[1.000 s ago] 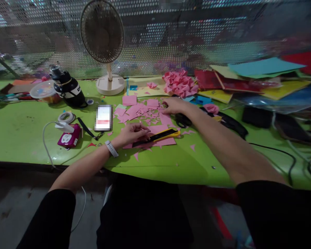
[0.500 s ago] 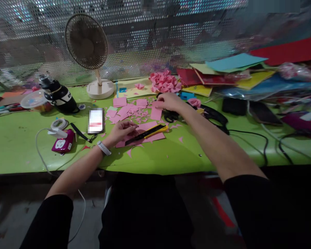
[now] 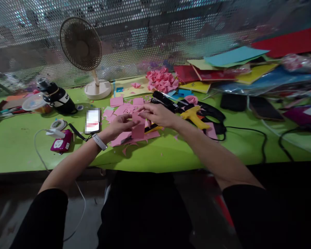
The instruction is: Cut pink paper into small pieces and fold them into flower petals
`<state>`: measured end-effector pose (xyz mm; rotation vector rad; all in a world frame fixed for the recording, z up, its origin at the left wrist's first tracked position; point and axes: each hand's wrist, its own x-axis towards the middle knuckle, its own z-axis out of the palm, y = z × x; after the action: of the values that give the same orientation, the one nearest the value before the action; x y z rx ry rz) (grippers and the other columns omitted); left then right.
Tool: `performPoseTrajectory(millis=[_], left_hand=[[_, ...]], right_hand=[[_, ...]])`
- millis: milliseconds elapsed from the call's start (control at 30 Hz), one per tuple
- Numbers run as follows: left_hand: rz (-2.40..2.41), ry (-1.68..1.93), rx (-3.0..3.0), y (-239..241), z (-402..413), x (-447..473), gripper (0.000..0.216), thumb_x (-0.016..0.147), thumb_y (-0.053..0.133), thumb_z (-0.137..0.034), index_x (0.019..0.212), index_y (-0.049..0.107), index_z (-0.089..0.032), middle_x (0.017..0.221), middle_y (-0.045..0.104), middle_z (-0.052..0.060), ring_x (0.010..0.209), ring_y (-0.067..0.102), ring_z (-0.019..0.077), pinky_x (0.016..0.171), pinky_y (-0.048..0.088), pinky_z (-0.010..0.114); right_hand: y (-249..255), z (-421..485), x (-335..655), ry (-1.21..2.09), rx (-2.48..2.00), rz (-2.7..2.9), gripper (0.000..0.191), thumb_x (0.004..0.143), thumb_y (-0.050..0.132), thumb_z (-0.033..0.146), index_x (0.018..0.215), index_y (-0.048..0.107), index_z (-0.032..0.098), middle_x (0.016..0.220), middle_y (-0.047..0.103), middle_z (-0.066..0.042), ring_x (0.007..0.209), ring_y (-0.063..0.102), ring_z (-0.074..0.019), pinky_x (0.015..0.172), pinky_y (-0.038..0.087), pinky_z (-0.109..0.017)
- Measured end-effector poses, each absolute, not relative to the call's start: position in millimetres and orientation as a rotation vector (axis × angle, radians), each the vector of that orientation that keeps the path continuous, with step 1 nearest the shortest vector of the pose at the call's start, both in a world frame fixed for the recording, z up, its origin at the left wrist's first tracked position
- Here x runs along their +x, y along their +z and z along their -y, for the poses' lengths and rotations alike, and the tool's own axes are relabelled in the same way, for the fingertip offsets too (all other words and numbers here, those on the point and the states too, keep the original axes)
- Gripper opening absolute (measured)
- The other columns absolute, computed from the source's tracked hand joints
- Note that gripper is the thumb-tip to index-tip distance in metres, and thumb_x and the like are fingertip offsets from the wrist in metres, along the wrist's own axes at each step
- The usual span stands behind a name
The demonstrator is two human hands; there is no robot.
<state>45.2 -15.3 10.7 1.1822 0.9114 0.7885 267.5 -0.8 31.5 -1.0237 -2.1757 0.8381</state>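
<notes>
A rectangular piece of pink paper (image 3: 138,130) stands upright between my hands, above the table. My left hand (image 3: 120,125) pinches its left edge, and the fingers of my right hand (image 3: 157,114) close on its upper right edge. Behind the paper lies a yellow and black utility knife (image 3: 155,129), partly covered, on top of more pink paper (image 3: 116,141). Cut pink scraps (image 3: 123,110) spread just beyond my left hand. Further back, folded pink paper pieces (image 3: 162,80) form a heap.
A yellow glue gun (image 3: 194,116) and black scissors (image 3: 166,100) lie near my right forearm. On the left are a phone (image 3: 92,121), a purple plug adapter (image 3: 62,141), a black bottle (image 3: 58,98) and a fan (image 3: 97,89). Coloured sheets (image 3: 235,57) pile up at the back right.
My right hand has come left and nearer with the pink paper, off the scissors and glue gun. My left hand has closed on the paper's edge. The paper now partly covers the utility knife.
</notes>
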Motion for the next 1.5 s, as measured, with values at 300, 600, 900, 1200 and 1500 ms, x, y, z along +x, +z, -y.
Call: performPoseTrajectory(millis=[300,600,900,1200,1500], left_hand=[[-0.9,0.916,0.821,-5.0,10.3,54.5,0.021,0.079,0.083,-0.017,0.075,0.063,-0.015,0.074,0.071,0.0,0.062,0.063,0.0072,0.064,0.053,0.022],[-0.765,0.933,0.886,-8.8,30.8,61.5,0.028,0.08,0.081,-0.024,0.106,0.073,-0.017,0.107,0.079,0.006,0.102,0.075,0.0193,0.105,0.053,0.039],[-0.694,0.988,0.945,-20.2,33.2,63.3,0.038,0.081,0.08,-0.046,0.104,0.073,-0.017,0.11,0.077,0.009,0.106,0.074,0.0242,0.099,0.056,0.043],[-0.717,0.954,1.039,-20.8,37.6,66.9,0.042,0.074,0.088,-0.04,0.107,0.074,-0.016,0.108,0.078,0.008,0.103,0.074,0.0193,0.103,0.054,0.039],[-0.718,0.927,1.055,-23.0,37.2,65.6,0.042,0.077,0.086,-0.042,0.108,0.073,-0.017,0.111,0.078,0.008,0.108,0.073,0.0208,0.104,0.053,0.04]], right_hand=[[6.6,13.1,290.8,0.37,-0.789,2.283,0.033,0.09,0.061,0.024,0.118,0.074,0.032,0.147,0.057,-0.006,0.14,0.048,-0.0299,0.117,0.037,-0.054],[-18.6,17.4,270.1,0.627,-0.859,1.823,0.026,0.089,0.072,0.049,0.083,0.072,0.023,0.131,0.068,-0.01,0.129,0.059,-0.0298,0.109,0.045,-0.051],[-20.5,22.6,261.1,0.926,-1.024,1.611,0.045,0.075,0.079,0.063,0.076,0.065,0.02,0.074,0.066,-0.003,0.066,0.06,-0.0178,0.065,0.051,-0.034],[-20.4,24.8,259.2,0.921,-1.024,1.609,0.043,0.075,0.079,0.06,0.078,0.064,0.02,0.073,0.066,-0.002,0.065,0.06,-0.017,0.064,0.05,-0.034],[-17.1,25.5,258.8,0.896,-1.023,1.609,0.044,0.074,0.079,0.062,0.076,0.064,0.02,0.07,0.065,-0.001,0.062,0.057,-0.0156,0.062,0.05,-0.033]])
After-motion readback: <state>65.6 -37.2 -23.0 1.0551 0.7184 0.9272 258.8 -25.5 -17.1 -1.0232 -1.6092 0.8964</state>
